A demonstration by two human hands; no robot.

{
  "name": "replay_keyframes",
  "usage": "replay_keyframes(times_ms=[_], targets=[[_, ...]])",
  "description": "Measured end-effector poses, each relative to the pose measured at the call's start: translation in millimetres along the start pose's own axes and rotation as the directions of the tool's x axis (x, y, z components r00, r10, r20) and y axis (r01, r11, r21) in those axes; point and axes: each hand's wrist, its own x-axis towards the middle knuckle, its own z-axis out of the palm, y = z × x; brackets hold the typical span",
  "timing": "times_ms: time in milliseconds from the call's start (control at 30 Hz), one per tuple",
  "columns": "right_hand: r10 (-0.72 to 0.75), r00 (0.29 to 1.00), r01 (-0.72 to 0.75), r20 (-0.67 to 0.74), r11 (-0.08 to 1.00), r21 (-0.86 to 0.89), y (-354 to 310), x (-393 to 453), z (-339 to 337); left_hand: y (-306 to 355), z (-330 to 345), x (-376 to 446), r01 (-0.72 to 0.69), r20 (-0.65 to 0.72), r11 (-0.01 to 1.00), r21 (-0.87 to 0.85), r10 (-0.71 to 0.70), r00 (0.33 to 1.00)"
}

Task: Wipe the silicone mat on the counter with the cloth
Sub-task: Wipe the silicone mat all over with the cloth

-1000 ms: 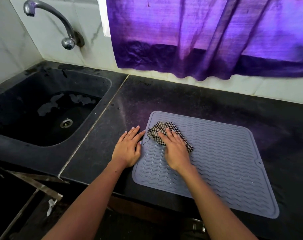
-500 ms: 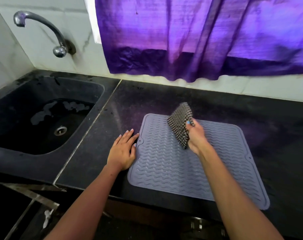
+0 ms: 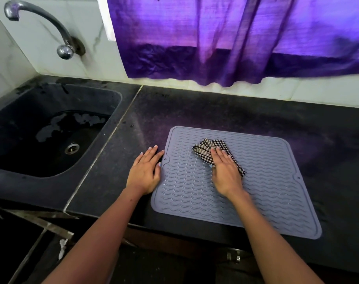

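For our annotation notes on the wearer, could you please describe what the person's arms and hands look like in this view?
Both forearms are bare, with no sleeve in view. The left hand and the right hand wear no gloves, and no ring, watch or bracelet shows. The fingernails are fairly long and look painted a pale bluish shade.

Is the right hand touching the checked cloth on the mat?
Touching. The head view shows the right hand lying flat on the checked cloth, with straight fingers pressing it onto the grey mat and no gap between them.
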Motion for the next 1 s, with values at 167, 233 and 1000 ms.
replay_keyframes(times_ms=[167,233,1000], targets=[[0.035,0.989,-0.065,0.144,0.976,0.207,2,10,-21,0,-1,0,0.004,0.008,1.0,0.008,-0.004,1.0],[0.107,0.98,-0.169,0.167,0.893,0.418,0,11,-36,-1,0,-1,0.0,0.016,1.0,0.012,0.0,1.0],[-0.256,0.88,0.115,0.401,0.932,0.344,-60,-51,-31,2,-5,-2,-0.02,0.002,1.0,0.003,0.02,1.0]])
